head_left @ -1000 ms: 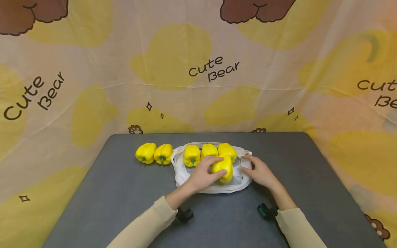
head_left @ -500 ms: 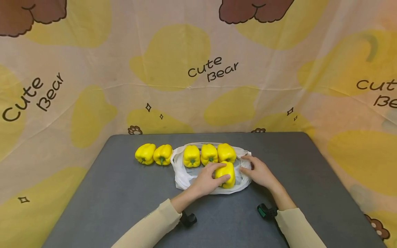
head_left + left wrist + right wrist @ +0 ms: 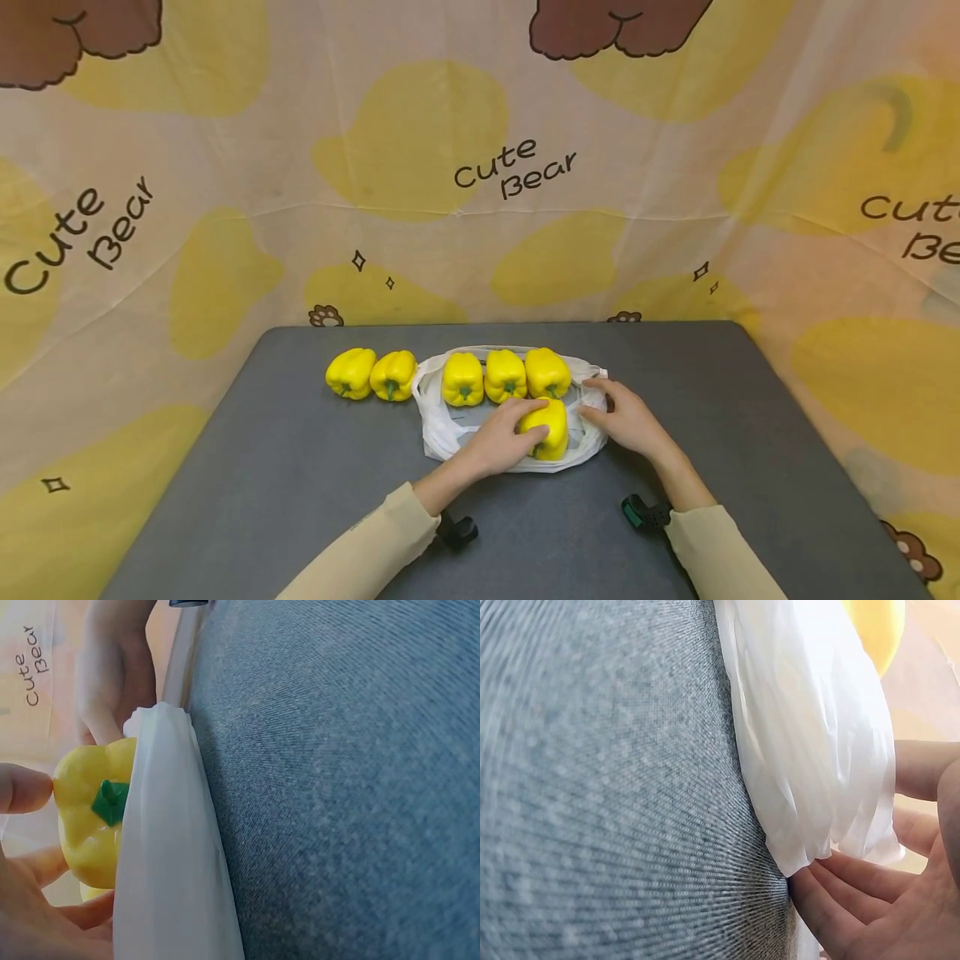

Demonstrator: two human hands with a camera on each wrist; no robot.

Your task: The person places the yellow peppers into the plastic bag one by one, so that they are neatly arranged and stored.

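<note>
My left hand (image 3: 501,435) holds a yellow bell pepper (image 3: 553,433) low inside the front right of a white plastic bag (image 3: 442,425). In the left wrist view, the thumb and fingers are on either side of that pepper (image 3: 86,802); its green stem faces the camera, and the bag's wall (image 3: 169,847) covers its lower part. At the bag's right rim, my right hand (image 3: 628,417) grips the plastic, thumb over the edge and fingers outside against the bag (image 3: 817,750). Three more yellow peppers (image 3: 506,375) sit in a row at the back of the bag.
Two yellow peppers (image 3: 371,375) lie on the grey table (image 3: 300,483) just left of the bag, the nearer one close to its rim. A patterned cloth (image 3: 420,250) hangs behind the table. Both wrists wear black cameras (image 3: 457,531).
The left hand has moved the pepper toward the front and slightly right, lower into the bag, away from the back row. The right hand has stayed at the rim.
</note>
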